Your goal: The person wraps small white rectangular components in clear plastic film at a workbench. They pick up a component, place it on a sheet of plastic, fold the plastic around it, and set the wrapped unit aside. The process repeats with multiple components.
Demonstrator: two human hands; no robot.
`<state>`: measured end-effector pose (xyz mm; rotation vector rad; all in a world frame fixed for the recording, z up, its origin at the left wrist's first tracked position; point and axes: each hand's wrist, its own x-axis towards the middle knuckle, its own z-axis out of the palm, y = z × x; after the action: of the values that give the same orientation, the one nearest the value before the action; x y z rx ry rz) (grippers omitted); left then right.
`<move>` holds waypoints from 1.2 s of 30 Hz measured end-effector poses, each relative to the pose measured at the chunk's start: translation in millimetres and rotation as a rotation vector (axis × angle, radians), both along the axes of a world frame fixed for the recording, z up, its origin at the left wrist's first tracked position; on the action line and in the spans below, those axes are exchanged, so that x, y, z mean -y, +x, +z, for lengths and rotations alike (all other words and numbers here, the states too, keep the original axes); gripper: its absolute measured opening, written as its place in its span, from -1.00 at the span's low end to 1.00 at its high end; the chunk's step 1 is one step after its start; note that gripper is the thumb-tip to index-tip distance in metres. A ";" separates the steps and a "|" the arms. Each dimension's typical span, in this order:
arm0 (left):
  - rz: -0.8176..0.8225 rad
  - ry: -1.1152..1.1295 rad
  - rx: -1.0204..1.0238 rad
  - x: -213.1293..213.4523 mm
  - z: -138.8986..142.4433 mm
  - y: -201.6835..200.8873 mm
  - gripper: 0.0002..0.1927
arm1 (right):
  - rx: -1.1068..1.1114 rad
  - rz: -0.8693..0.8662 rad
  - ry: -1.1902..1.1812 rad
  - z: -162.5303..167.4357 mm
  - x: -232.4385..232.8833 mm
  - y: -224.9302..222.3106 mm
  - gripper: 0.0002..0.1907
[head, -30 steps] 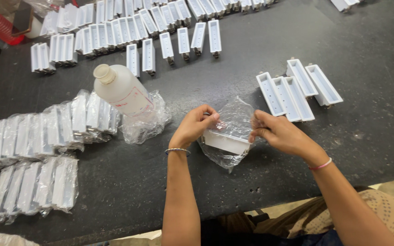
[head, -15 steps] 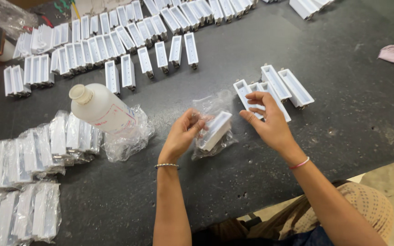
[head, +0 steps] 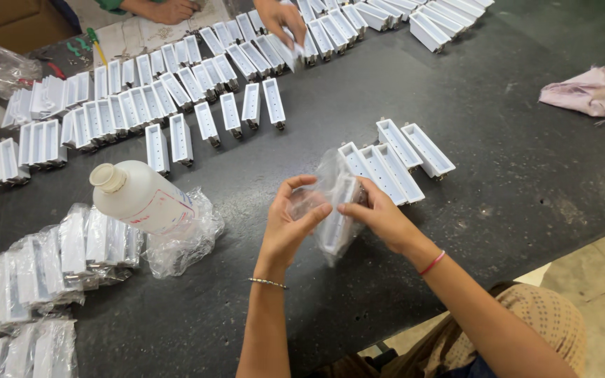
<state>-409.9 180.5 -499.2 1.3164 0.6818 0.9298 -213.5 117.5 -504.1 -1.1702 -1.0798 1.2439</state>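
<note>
A white trough-shaped plastic part (head: 335,222) sits inside a clear plastic bag (head: 330,183), held upright above the dark table (head: 498,161) near the middle of the view. The left hand (head: 290,225) pinches the bag's near edge, thumb and fingers closed on the film. The right hand (head: 379,213) grips the bag and the part through it from the other side, fingers curled shut on them — the two hands nearly touch at the fingertips.

Just beyond the hands, at about one o'clock, five open white parts (head: 395,159) lie side by side on the table. At nine o'clock a white plastic bottle (head: 141,199) lies tilted on a crumpled clear bag (head: 185,241). Further out at eight o'clock, a heap of already bagged parts (head: 43,269) runs off the left edge.

Across the far side, from ten to twelve o'clock, long rows of white parts (head: 197,84) stand in lines. Two hands of other people (head: 279,15) reach into those rows at the top edge — one of them sits beside green-handled tools (head: 92,42). At two o'clock, well apart from everything else, a pink cloth (head: 593,91) lies crumpled on the table.
</note>
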 end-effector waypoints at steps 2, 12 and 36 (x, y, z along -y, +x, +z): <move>0.165 0.073 -0.127 -4.5 -3.4 -8.4 -0.70 | 0.102 -0.016 0.002 1.7 0.4 1.6 -0.24; 0.289 0.113 0.049 -20.5 11.6 -58.1 -0.47 | 0.317 0.093 -0.019 -1.9 5.3 -3.0 -0.24; 0.264 -0.031 0.213 -15.0 6.7 -42.3 -0.73 | 0.071 0.147 -0.096 -7.5 6.0 -1.0 -0.33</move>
<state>-452.1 195.5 -492.4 1.0961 0.7108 1.2490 -214.4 111.6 -511.6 -1.2327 -1.1872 1.3895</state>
